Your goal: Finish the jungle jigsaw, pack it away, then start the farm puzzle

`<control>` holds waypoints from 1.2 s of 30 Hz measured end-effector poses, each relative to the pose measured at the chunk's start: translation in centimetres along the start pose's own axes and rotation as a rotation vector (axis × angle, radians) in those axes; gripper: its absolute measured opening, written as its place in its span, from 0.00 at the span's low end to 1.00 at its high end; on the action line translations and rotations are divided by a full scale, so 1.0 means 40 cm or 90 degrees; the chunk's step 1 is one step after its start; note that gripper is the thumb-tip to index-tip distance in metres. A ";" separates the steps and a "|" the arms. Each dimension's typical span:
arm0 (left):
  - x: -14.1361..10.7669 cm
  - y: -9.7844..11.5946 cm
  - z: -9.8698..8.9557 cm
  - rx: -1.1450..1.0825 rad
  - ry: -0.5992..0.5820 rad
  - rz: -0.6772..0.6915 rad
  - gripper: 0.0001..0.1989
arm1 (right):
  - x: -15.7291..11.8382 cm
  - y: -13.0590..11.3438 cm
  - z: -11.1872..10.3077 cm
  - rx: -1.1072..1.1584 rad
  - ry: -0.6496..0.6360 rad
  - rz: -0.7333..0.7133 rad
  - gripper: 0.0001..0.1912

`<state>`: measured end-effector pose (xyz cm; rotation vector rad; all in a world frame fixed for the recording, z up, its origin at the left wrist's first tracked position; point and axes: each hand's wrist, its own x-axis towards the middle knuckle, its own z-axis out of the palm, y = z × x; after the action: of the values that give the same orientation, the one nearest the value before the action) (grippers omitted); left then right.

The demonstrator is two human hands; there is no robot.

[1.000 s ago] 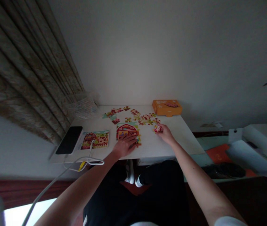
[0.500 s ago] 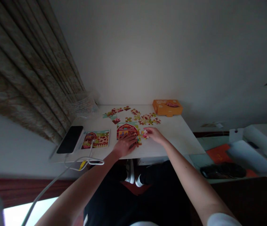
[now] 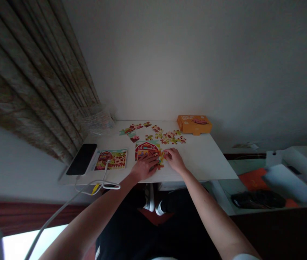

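Observation:
A partly joined jigsaw puzzle (image 3: 145,146) with a red barn on it lies at the middle of the white table. My left hand (image 3: 144,167) rests flat across its lower part, fingers stretched out, covering some of the picture. At the puzzle's right edge, my right hand (image 3: 176,161) pinches a small puzzle piece (image 3: 165,153), mostly covered by the fingers. Whether that piece is locked into its neighbours I cannot tell. Behind both hands, loose puzzle pieces (image 3: 170,137) lie scattered, and a second group of pieces (image 3: 132,128) sits farther left.
Left of the puzzle lies a farm picture card (image 3: 118,159), crossed by a white cable (image 3: 106,183). A black phone (image 3: 81,159) sits at the table's left edge. An orange box (image 3: 194,125) stands at the back right, and a clear container (image 3: 97,121) at the back left.
My right hand has moved slightly left with the piece, closer against the puzzle's right edge. My left hand stays on the puzzle. The view has shifted a little.

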<state>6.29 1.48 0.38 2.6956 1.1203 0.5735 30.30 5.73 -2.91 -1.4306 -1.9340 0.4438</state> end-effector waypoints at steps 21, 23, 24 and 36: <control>-0.003 -0.003 0.004 0.020 0.005 0.022 0.18 | -0.020 -0.063 -0.026 -0.112 -0.028 -0.102 0.13; -0.003 -0.003 0.004 0.023 0.003 0.022 0.18 | -0.020 -0.063 -0.026 -0.112 -0.027 -0.100 0.13; -0.003 -0.003 0.004 0.024 0.001 0.022 0.17 | -0.020 -0.063 -0.026 -0.113 -0.027 -0.099 0.13; -0.003 -0.017 0.002 0.004 0.013 0.013 0.19 | -0.026 -0.064 -0.021 -0.153 0.037 0.003 0.13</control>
<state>5.80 1.87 0.07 2.7155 1.1016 0.6030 29.26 3.78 -1.03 -1.5796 -1.9890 0.1728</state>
